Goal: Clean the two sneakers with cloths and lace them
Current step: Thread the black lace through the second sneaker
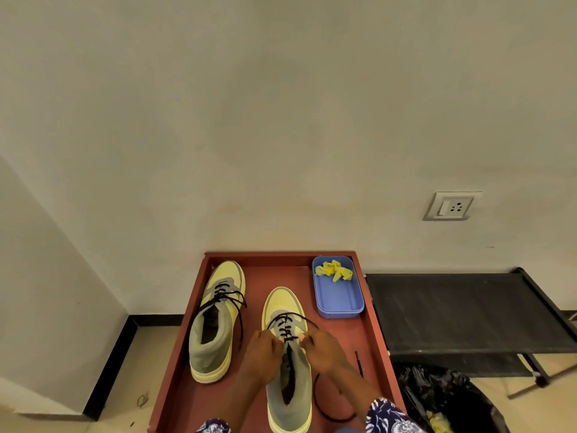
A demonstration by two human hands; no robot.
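1. A red-brown worktop (371, 339) with a raised rim stands against a pale wall, and both sneakers sit on it, toes pointing toward the wall.
2. The left sneaker (215, 323), yellow with grey panels and a grey collar, stands upright near the worktop's left rim. Its black lace is threaded through the eyelets, and the loose ends trail down either side.
3. The right sneaker (288, 364), the same colours, stands nearer the person, just right of the middle, apart from the other shoe.
4. The left hand (263, 351) is clenched at the left side of the right sneaker's throat, its fingers pinching the black lace (285, 328).
5. The right hand (320, 348) mirrors it on the other side, fingers curled and pinching the same lace, which runs taut from the upper eyelets to both hands.
6. A slack length of that lace loops on the worktop beside the shoe's right flank, and its tip lies further right.
7. A blue tray (340, 303) sits in the far right corner of the worktop, holding a crumpled yellow cloth (334, 270) at its far end.
8. Blue patterned sleeves (387, 415) show at the bottom edge.
9. To the right stands a black rack (462, 314), with a black bag (443, 398) on the floor beneath its near edge. A wall socket (452, 206) is mounted above it.
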